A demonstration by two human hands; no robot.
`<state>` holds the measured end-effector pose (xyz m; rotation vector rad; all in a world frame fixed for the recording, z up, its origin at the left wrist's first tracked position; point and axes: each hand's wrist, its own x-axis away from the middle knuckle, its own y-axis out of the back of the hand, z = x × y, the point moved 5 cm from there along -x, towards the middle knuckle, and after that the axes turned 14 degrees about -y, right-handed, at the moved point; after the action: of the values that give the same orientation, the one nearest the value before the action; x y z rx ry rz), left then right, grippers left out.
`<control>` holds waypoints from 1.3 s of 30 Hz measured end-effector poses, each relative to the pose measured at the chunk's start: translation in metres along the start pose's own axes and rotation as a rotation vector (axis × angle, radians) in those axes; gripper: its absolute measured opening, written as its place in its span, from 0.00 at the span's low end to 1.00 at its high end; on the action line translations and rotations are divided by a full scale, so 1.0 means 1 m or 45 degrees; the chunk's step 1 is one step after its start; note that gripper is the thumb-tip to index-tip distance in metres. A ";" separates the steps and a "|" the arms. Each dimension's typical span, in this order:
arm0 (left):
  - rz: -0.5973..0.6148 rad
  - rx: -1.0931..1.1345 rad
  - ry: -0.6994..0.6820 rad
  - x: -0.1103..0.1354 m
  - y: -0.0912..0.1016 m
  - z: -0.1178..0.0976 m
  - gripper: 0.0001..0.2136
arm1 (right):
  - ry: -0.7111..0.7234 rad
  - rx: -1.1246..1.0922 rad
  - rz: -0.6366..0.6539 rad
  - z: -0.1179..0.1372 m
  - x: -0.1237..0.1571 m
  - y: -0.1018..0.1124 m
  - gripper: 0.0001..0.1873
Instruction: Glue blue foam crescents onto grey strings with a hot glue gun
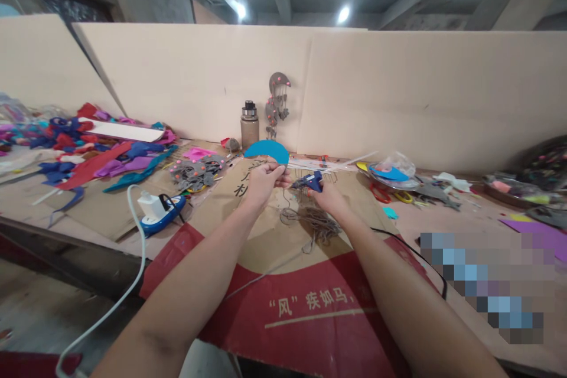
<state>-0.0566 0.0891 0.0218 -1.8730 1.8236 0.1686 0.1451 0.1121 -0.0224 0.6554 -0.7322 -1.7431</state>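
Observation:
Pinched in my left hand (264,184) is a blue crescent-shaped piece (268,150), its curved side up. My right hand (330,197) is closed around a dark blue glue gun (313,181), whose nozzle points left towards my left fingertips. Whether the nozzle touches the crescent I cannot tell. Below the hands lies a loose bundle of grey-brown yarn (316,222), with one strand trailing to the lower left. Under it all is a brown and red cardboard sheet (283,254) with printed characters.
A blue power strip (162,218) with a white plug stands left. Behind it are grey pieces with pink dots (199,172) and coloured felt scraps (110,162). A bottle (250,127) stands by the cardboard partition (195,71), near a hanging ornament (277,103). Scissors (380,194) lie right.

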 end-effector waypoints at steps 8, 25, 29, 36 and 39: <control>0.116 -0.179 -0.050 0.004 -0.006 0.001 0.07 | -0.031 0.039 -0.169 -0.022 -0.012 -0.009 0.08; 0.153 -0.651 -0.434 0.012 -0.010 -0.020 0.05 | 0.012 -1.282 0.535 0.068 0.065 -0.004 0.23; 0.146 -0.542 -0.296 0.012 -0.011 -0.018 0.06 | 0.084 -1.159 0.353 0.065 0.059 0.008 0.17; 0.211 -0.426 -0.212 0.013 -0.017 -0.014 0.07 | 0.163 -1.049 0.106 0.056 0.048 0.016 0.14; 0.249 -0.363 -0.185 0.015 -0.020 -0.012 0.08 | 0.164 -1.094 0.092 0.055 0.047 0.017 0.14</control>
<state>-0.0393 0.0697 0.0309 -1.8060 1.9602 0.6469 0.1031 0.0712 0.0232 0.1371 0.1141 -1.7200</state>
